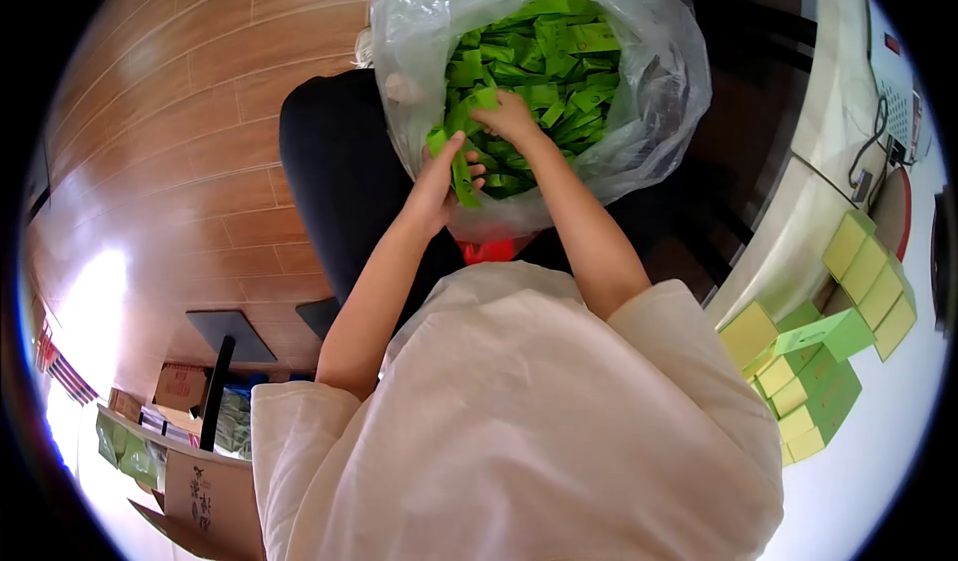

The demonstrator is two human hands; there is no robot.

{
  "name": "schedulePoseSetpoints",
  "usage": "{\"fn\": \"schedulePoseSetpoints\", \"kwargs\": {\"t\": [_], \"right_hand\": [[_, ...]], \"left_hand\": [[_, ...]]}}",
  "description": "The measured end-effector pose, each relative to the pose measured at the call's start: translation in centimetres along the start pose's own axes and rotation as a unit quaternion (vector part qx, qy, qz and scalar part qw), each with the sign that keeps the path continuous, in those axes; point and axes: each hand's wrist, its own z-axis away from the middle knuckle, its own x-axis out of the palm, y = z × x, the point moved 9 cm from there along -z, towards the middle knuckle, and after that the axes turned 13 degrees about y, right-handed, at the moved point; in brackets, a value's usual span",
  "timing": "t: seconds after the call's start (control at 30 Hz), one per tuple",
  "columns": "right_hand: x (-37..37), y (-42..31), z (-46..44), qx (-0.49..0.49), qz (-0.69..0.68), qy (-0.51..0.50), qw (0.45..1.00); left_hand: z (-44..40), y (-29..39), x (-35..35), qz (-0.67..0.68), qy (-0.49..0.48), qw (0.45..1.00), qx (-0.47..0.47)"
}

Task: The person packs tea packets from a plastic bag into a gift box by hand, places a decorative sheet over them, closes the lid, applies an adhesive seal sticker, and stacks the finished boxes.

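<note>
A large clear plastic bag stands open between the knees, filled with many small green packets. At the bag's near left side, my left hand is closed around some green packets, thumb up and fingers curled. My right hand reaches in over the heap from the near side, its fingers closed on a green packet just right of and above my left hand. Where the fingertips meet the packets is partly hidden.
Light green boxes are stacked on the white table at the right, with a cable farther up. Cardboard boxes lie at the lower left. Wooden floor spreads on the left. Something red shows below the bag.
</note>
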Motion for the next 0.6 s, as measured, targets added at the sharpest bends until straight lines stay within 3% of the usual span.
{"fn": "schedulePoseSetpoints", "kwargs": {"t": [0.03,0.1,0.13,0.23,0.3,0.43,0.5,0.6], "right_hand": [[-1.4,0.3,1.7,0.002,0.003,0.006,1.0],[-6.6,-1.8,6.2,-0.085,-0.009,0.179,0.98],[-7.0,-1.7,8.1,-0.084,-0.007,0.185,0.979],[-7.8,-5.5,14.8,-0.29,-0.042,0.247,0.924],[-5.9,-5.8,17.2,-0.373,-0.054,0.232,0.897],[-2.7,-5.6,19.3,-0.376,-0.035,0.177,0.909],[-3.2,-6.4,20.4,-0.422,-0.023,0.21,0.881],[-4.7,-6.3,20.9,-0.404,-0.014,0.251,0.88]], "left_hand": [[-0.5,-0.6,-0.5,0.021,0.033,0.999,-0.027],[-1.0,-0.8,-0.4,0.031,0.023,0.998,-0.041],[-0.8,-0.5,-0.2,0.046,0.023,0.998,-0.034],[-0.7,-0.3,0.4,0.059,0.006,0.998,-0.013],[-0.9,-0.1,1.7,0.09,-0.081,0.993,0.009],[-0.2,-0.1,2.2,0.059,-0.101,0.993,0.023],[0.0,0.6,1.7,0.029,-0.076,0.993,0.086],[0.0,1.4,1.5,0.052,-0.068,0.989,0.123]]}}
